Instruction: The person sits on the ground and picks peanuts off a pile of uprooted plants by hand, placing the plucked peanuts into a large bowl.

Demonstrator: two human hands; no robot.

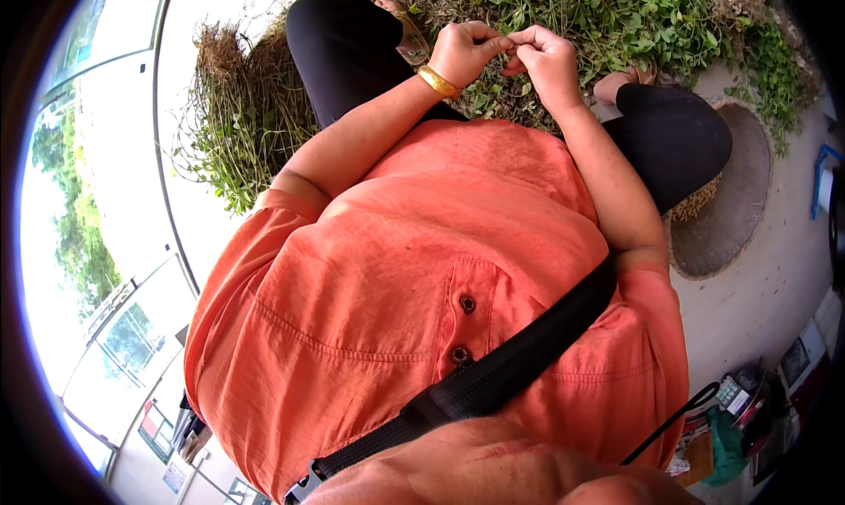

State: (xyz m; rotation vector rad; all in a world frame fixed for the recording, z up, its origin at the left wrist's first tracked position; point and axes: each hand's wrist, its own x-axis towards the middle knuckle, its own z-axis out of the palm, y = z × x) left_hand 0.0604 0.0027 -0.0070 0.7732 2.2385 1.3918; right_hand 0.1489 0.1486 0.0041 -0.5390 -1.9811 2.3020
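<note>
My left hand (pixel 465 52), with a gold bangle (pixel 438 82) at the wrist, meets my right hand (pixel 544 59) in front of my knees. Thumbs and forefingers are pinched together at the tips. Whatever may lie between them is too small or hidden to make out. Beneath the hands, loose leaves and stems (pixel 505 102) litter the floor. A heap of green uprooted plants (pixel 634 23) spreads beyond my right hand. On the left, beside my knee, lies a bundle of leafy plants (pixel 254 109) with brown roots at its far end.
By my right knee stands a round shallow basket (pixel 739 221) holding small tan pods (pixel 696 201), probably peanuts. A blue-framed object (pixel 822 175) is at the right rim. Bags and a green cloth (pixel 726 445) lie behind at lower right. Glass doors (pixel 125 175) line the left.
</note>
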